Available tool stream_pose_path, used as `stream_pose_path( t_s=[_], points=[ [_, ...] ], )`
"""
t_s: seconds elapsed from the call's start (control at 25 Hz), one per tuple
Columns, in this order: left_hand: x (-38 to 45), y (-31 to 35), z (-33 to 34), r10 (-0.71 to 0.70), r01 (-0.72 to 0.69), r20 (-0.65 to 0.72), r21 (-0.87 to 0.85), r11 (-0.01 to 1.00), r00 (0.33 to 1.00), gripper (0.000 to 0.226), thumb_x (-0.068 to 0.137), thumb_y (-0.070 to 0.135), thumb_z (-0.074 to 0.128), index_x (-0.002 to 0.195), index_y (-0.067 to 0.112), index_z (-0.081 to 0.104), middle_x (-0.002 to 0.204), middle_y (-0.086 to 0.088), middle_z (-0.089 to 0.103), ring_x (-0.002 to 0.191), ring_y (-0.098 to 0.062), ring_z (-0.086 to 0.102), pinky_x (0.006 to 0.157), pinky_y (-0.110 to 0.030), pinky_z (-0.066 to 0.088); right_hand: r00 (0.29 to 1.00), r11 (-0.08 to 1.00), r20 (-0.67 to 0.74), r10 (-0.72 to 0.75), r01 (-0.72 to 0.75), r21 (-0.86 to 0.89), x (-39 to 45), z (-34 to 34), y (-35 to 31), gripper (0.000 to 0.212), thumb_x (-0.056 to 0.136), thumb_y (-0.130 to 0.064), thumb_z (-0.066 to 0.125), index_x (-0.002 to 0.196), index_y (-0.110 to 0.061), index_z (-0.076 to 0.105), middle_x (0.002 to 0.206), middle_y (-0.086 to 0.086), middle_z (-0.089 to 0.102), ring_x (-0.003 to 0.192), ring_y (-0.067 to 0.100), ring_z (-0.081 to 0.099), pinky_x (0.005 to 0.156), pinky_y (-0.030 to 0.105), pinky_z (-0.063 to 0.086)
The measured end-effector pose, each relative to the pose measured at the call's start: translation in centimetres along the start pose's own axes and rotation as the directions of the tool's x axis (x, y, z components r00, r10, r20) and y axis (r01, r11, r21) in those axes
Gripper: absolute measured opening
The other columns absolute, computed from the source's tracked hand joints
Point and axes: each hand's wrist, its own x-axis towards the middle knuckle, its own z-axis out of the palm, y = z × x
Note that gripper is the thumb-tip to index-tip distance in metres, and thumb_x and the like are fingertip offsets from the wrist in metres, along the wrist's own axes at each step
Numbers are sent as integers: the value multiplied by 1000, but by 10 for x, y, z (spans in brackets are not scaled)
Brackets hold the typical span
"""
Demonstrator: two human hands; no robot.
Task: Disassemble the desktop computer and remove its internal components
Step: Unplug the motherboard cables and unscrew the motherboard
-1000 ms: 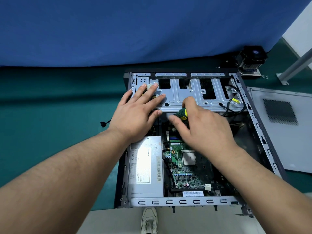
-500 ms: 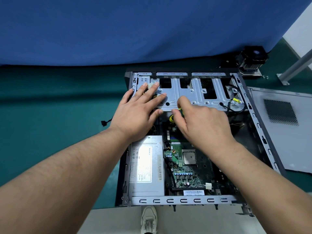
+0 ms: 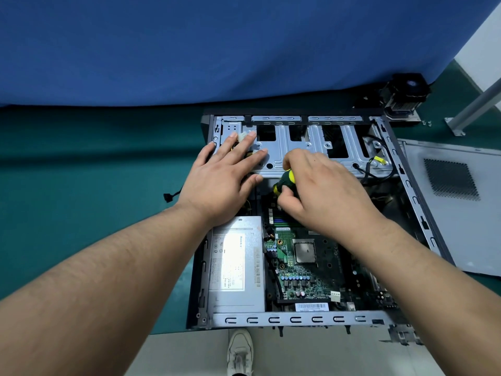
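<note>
- Fingers (image 3: 250,146) of the left hand (image 3: 222,180): extended and spread, pressing flat on the drive cage (image 3: 303,156) at the case's 11 o'clock corner; they grasp nothing.
- Fingers (image 3: 291,195) of the right hand (image 3: 325,191): curled round the green-and-yellow handle of a screwdriver (image 3: 284,181), just below the cage's near edge; the shaft and tip are hidden beneath the hand.
- Case (image 3: 295,319): lies open on the green mat (image 3: 95,185), the side panel (image 3: 455,207) set apart at 3 o'clock.
- Inside: power supply (image 3: 235,264) at 7 o'clock, motherboard (image 3: 303,270) at centre with its bare CPU (image 3: 305,251); black cables (image 3: 371,164) loop at 1 o'clock.
- Cooler (image 3: 406,96): already out, standing beyond the case at 1 o'clock.
- Probable step: loosening a screw near the cage's near edge, though the screw itself cannot be seen.
- Risk 1: the tip may cam out of the screw head if driven at a tilt, striking the motherboard directly below.
- Risk 2: a freed screw may drop among the board components, since no hand is placed to catch it.
- Risk 3: the cage may shift once released; the left hand's downward pressure could then pinch the cables near it.
</note>
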Motion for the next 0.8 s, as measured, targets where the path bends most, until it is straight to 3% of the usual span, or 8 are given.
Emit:
stream_pose_path(
  t_s=[0.08, 0.12, 0.2, 0.24, 0.36, 0.52, 0.68, 0.8],
  points=[
    [0, 0, 0, 1, -1, 2, 1, 1000, 1000, 51, 106, 55, 29, 156, 48, 27, 169, 20, 3, 157, -10, 2, 126, -43, 5, 1000, 1000, -14, -3, 3, -7, -2, 0, -2, 34, 89, -43, 45, 110, -17, 46, 99, 3, 56, 93, 30, 55, 76, 43, 47],
    [0, 0, 0, 3, -3, 1, 1, 1000, 1000, 52, 105, 55, 28, 156, 48, 27, 169, 20, 3, 157, -10, 3, 126, -43, 5, 999, 999, -50, 23, -24, -39, -2, 0, -4, 37, 93, -51, 40, 110, -18, 45, 94, 3, 58, 88, 31, 58, 67, 40, 45],
    [0, 1, -1, 3, -3, 0, 0, 1000, 1000, 52, 105, 56, 27, 157, 47, 27, 169, 20, 4, 157, -10, 3, 126, -43, 5, 994, 990, -99, 51, -63, -124, -2, 2, -8, 45, 100, -61, 29, 106, -19, 42, 78, 2, 62, 69, 32, 62, 48, 31, 27],
    [0, 0, -1, 1, -1, 1, -2, 1000, 1000, 52, 105, 56, 28, 157, 47, 27, 169, 20, 4, 157, -10, 3, 126, -43, 5, 995, 989, -90, 42, -55, -138, -2, 3, -9, 41, 100, -58, 31, 105, -18, 41, 75, 2, 62, 65, 32, 61, 47, 31, 22],
    [0, 0, -2, 0, 1, 6, -2, 1000, 1000, 51, 106, 55, 30, 157, 48, 26, 169, 20, 3, 157, -9, 2, 126, -43, 5, 998, 999, -59, 15, -18, -47, -4, 2, -8, 29, 90, -42, 43, 104, -16, 41, 88, 4, 57, 82, 32, 58, 60, 37, 36],
    [-1, 1, -3, 4, -4, 4, -5, 1000, 1000, 52, 105, 55, 28, 157, 47, 27, 169, 20, 3, 157, -10, 3, 126, -44, 5, 989, 985, -118, 92, -108, -138, -7, 2, -10, 44, 99, -64, 28, 102, -21, 36, 76, 1, 60, 69, 31, 63, 48, 31, 24],
    [-1, 1, -3, 2, -2, 13, 3, 1000, 1000, 51, 106, 55, 29, 156, 48, 27, 169, 20, 2, 157, -10, 2, 126, -44, 5, 996, 997, -69, 50, -54, -60, -9, 5, -16, 32, 86, -40, 46, 107, -17, 41, 91, 3, 51, 85, 31, 56, 62, 38, 39],
    [-1, 1, -4, 1, -1, 12, -6, 1000, 1000, 52, 105, 55, 29, 156, 47, 28, 169, 20, 3, 157, -10, 3, 126, -43, 5, 976, 976, -119, 184, -196, -95, -9, 5, -15, 41, 96, -60, 32, 105, -20, 33, 82, 1, 51, 73, 30, 57, 50, 33, 27]
  ],
)
